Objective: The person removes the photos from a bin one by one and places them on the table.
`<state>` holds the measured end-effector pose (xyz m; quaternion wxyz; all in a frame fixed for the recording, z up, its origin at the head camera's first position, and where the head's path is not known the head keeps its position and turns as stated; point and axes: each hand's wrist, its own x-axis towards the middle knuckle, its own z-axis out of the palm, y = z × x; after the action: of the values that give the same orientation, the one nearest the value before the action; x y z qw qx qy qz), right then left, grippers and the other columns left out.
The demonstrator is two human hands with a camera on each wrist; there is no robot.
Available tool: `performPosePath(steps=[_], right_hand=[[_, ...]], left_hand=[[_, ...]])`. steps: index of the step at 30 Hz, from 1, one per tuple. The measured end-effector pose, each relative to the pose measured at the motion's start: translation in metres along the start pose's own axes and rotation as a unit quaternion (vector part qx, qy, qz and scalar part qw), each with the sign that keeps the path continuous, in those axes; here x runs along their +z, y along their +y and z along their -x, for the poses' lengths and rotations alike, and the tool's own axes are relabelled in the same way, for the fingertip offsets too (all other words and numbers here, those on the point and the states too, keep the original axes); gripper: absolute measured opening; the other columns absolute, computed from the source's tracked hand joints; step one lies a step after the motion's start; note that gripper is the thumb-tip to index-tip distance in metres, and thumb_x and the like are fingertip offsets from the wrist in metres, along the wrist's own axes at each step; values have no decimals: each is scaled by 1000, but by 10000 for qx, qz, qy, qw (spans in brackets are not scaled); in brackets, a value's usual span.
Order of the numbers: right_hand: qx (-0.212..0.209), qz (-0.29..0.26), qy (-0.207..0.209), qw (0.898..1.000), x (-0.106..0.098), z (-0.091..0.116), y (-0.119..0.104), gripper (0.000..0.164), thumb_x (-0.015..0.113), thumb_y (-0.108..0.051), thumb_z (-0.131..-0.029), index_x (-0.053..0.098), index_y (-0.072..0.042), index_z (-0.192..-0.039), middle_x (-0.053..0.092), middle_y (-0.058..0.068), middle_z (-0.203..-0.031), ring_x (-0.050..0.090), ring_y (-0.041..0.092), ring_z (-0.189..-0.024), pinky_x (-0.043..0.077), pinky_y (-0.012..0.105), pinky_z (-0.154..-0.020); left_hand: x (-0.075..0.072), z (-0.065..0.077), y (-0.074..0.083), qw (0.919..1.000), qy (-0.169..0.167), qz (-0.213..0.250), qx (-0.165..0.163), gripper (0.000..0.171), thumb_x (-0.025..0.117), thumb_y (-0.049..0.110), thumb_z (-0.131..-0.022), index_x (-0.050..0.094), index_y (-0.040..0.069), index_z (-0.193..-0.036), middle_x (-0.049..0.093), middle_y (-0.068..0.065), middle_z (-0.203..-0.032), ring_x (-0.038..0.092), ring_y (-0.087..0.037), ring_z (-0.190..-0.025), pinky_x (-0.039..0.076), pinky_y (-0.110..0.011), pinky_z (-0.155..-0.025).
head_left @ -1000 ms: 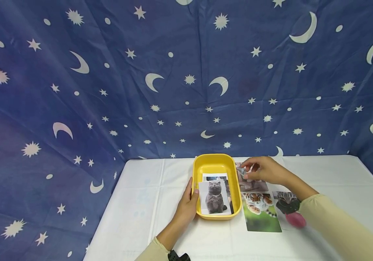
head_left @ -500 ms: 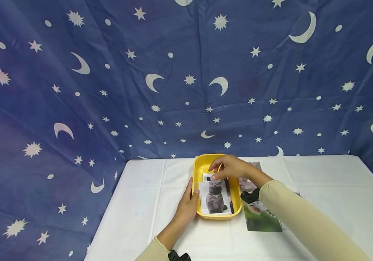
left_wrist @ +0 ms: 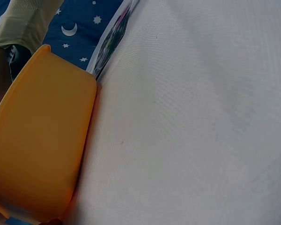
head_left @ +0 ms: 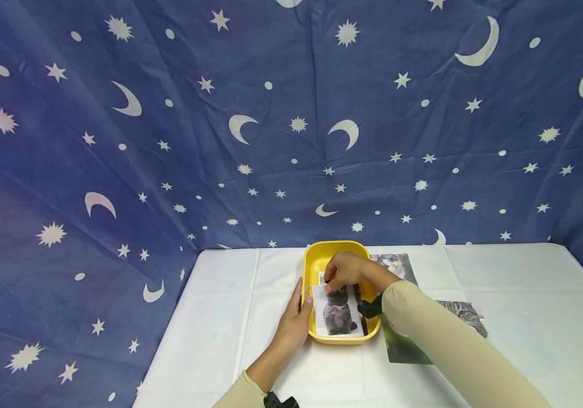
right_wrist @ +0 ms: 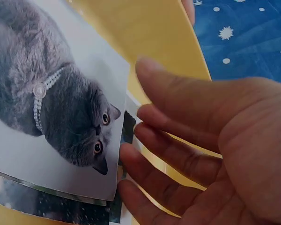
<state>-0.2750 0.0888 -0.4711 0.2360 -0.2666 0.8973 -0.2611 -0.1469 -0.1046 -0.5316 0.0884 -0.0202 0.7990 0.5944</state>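
A yellow plastic tray [head_left: 339, 340] stands on the white-covered table with several printed photos inside. Uppermost lies a photo of a grey cat [head_left: 339, 320], its pearl collar clear in the right wrist view. My left hand [head_left: 292, 323] grips the tray's left side, thumb over the rim and fingers along the outer wall. Over the tray, my right hand [head_left: 346, 270] reaches down to the photo's top edge. In the right wrist view its fingers [right_wrist: 154, 176] are spread and loosely bent at that edge, with the thumb [right_wrist: 164, 84] held apart from the photo.
Right of the tray lie loose photos: a white-and-grey cat [head_left: 396, 264], a mostly covered green-background picture [head_left: 406, 348] and a tabby cat [head_left: 467, 313]. My right sleeve [head_left: 455, 340] hides parts of them. A blue star-and-moon cloth [head_left: 291, 141] hangs behind the table.
My right hand has moved left from the loose photos to above the tray, then lower to the grey cat photo's top edge. My left hand keeps its place on the tray.
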Motion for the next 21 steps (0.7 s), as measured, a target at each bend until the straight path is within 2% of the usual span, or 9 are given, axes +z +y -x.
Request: performPosePath(steps=[3,6,14,18,21], right_hand=[[55,234,122,9996,2,0,-1,25,86,-24,-83,81,-11,-104,76,-4,-95,62,9,-80,57,27,-77],[98,210,291,9993,2,2,-1,25,87,-22,-83,81,-11,-104,77,-3,-97,64,9,-83,58,29,-80],[-152,-553,815,9950,-5,21,-1,21,85,-14,-83,81,-6,-102,78,2,-96,67,12,-82,59,30,-74],[-112,-979,804,9919,-6,26,1,17,84,-11,-83,82,-5,-99,78,-1,-91,65,12,-78,58,28,-70],[-191,-1042,715,9918,-6,30,3,10,82,-8,-84,82,-5,-93,78,0,-85,65,12,-74,56,26,-67]], left_hand=[[0,0,0,10000,6,23,33,60,43,38,-110,17,36,-164,27,-10,-168,24,-38,-155,20,-60,-125],[0,1,0,10000,29,36,48,60,44,37,-110,18,35,-164,27,-10,-169,24,-38,-155,20,-60,-125],[0,1,2,10000,16,35,54,61,44,38,-110,18,32,-165,26,-7,-169,23,-36,-155,19,-58,-126],[0,1,2,9999,26,43,120,61,44,37,-110,19,30,-165,26,-7,-169,23,-36,-155,19,-59,-126],[0,0,1,9999,24,25,107,61,44,39,-110,18,31,-165,25,-7,-169,21,-36,-156,17,-59,-126]])
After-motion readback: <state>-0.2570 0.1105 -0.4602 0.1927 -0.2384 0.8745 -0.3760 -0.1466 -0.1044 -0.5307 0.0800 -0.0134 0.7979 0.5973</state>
